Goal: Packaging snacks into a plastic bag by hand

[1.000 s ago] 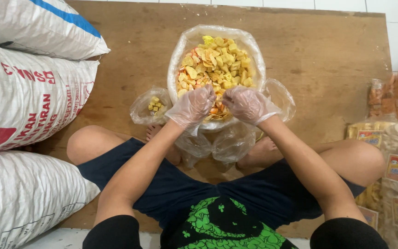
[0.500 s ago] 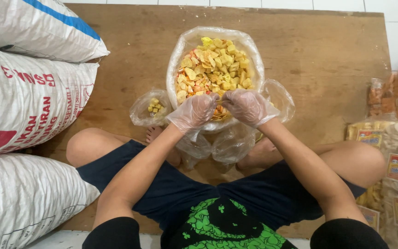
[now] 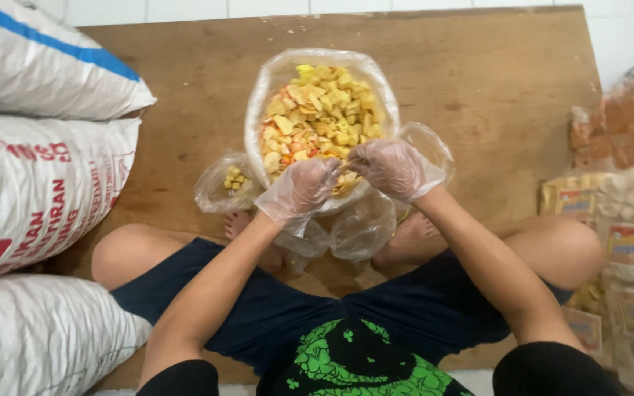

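Sorting step, I'd judge: both gloved hands meet at the near rim of the big bag of chips. Left hand and right hand curl shut, pinching one chip between them. Chips yellow-orange, crisp, irregular. Small bag left holds few. Thin clear plastic, wooden board, woven sacks.

- Big bag: clear plastic, mouth rolled open, standing on the wooden board between the person's feet, full of chips.
- Chips: yellow, with some orange and red pieces, heaped to the rim.
- Small bag: clear plastic, open, just left of the big bag, holding a few yellow chips.
- Empty bags: clear, crumpled below the big bag.
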